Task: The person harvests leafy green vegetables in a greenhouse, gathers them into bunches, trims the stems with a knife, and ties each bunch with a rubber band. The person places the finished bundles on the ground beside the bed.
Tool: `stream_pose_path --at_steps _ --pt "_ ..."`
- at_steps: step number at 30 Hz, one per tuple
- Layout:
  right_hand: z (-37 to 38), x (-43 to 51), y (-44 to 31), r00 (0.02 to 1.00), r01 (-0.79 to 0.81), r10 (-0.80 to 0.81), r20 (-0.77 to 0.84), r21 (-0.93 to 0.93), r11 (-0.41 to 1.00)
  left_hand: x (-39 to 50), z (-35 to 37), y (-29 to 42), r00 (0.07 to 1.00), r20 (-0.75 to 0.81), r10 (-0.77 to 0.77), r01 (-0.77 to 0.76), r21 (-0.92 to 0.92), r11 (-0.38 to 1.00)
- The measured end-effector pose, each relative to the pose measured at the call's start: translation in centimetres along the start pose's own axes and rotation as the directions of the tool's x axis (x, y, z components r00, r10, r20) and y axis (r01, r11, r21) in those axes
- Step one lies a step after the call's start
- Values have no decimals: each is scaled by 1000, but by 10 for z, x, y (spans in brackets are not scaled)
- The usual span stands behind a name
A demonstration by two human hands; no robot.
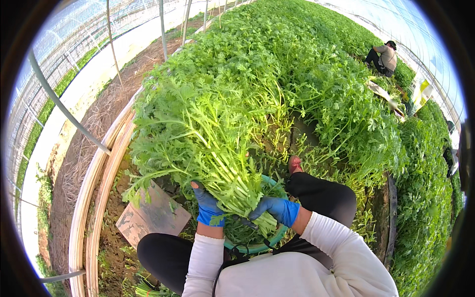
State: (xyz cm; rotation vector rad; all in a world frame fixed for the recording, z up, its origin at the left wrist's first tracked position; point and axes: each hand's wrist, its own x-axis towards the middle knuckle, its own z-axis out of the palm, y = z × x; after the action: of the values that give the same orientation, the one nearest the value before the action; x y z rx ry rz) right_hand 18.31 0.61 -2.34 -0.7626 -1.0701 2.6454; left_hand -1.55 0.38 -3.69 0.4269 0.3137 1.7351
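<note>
A large bunch of leafy greens with lobed leaves (pixel 222 163) is held over my lap, its leaves pointing up and left. My left hand (pixel 207 202), in a blue glove torn at a fingertip, grips the bunch from the left side. Around the lower stems closes my right hand (pixel 274 209), also gloved in blue. Beneath the bunch, between my legs, stands a round green tub (pixel 284 232) with loose green leaves inside. The fingers behind the stems are partly hidden.
Dense greens (pixel 259 55) grow ahead. Pale bent rails (pixel 92 208) run along the left, beside metal hoops (pixel 66 115). A worn board (pixel 156 213) lies by my left knee, a tied bundle (pixel 148 291) below. Another person (pixel 386 57) sits at the upper right near a bag (pixel 421 94).
</note>
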Motion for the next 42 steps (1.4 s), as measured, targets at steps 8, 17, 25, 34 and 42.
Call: stream_pose_path --at_steps 8,17,25,34,42 --pt "13 -11 -3 1000 -26 27 -2 92 995 -5 18 30 968 -47 -247 248 18 969" --pt "13 4 15 964 -11 -54 259 244 970 -1 76 57 892 -211 -400 449 306 839" --pt "28 0 16 943 -29 -80 324 317 948 -10 70 42 936 -12 -352 349 164 923" --pt "33 -7 -6 893 -41 -147 426 401 915 14 76 36 899 351 -260 222 147 964" --pt "22 4 -2 941 23 -124 314 306 952 9 81 64 988 56 -147 124 291 949"
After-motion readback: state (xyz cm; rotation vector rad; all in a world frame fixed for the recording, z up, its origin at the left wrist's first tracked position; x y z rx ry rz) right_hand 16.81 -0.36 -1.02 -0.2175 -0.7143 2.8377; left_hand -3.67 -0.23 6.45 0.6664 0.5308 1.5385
